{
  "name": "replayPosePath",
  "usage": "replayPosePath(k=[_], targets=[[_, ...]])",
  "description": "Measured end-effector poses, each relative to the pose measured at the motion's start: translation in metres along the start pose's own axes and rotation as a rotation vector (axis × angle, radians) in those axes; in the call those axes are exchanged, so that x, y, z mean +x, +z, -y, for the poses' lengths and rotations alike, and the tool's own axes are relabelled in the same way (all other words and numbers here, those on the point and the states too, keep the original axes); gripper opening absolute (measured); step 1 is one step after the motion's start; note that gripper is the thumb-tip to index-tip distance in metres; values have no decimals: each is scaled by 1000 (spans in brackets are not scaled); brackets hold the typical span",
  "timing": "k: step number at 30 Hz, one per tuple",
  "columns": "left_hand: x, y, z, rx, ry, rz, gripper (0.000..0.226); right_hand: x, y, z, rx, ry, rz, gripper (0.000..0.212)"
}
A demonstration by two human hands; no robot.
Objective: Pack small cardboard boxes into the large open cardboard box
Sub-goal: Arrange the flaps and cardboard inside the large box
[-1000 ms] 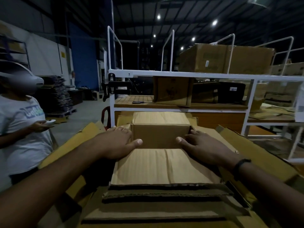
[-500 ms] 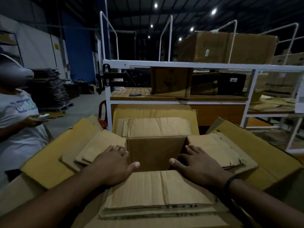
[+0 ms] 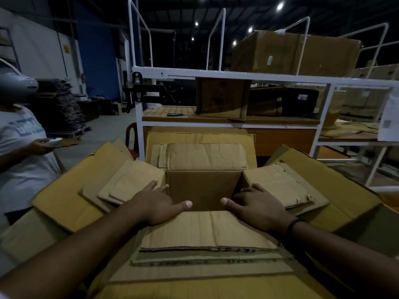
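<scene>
Brown small box (image 3: 203,188), yellow-tan large box (image 3: 71,190), white shelf frame (image 3: 237,74), blue wall (image 3: 97,61), black wristband (image 3: 292,225)

Black wristband (image 3: 294,225) behind the right hand (image 3: 260,205), both forearms (image 3: 86,244) bare

We see matt, creased brown cardboard on the small box (image 3: 203,188), a rough corrugated edge on its near flap (image 3: 205,229), smoother yellowish card on the large box (image 3: 71,190), and a smooth white-painted metal rack (image 3: 237,74) with a wooden shelf (image 3: 172,111).
</scene>
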State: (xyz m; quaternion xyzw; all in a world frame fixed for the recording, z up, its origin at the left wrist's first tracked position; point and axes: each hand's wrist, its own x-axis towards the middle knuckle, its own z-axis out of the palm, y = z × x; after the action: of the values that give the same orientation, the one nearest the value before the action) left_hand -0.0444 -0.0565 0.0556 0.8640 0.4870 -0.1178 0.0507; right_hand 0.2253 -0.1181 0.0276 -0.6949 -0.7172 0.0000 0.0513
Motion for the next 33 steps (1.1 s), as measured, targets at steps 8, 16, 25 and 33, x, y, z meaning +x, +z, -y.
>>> replayPosePath(k=[8,16,25,33], targets=[[-10,8,-5,-13,38,-97,91,-20,-7,11,40,-52,-55,69],[21,5,21,121,-127,-156,103,-6,-13,-3,-93,72,40,104],[25,-4,22,125,-145,-70,129,-4,-26,-10,-68,78,163,100],[23,4,-1,-10,-130,30,137,9,-24,-10,-102,52,240,125]])
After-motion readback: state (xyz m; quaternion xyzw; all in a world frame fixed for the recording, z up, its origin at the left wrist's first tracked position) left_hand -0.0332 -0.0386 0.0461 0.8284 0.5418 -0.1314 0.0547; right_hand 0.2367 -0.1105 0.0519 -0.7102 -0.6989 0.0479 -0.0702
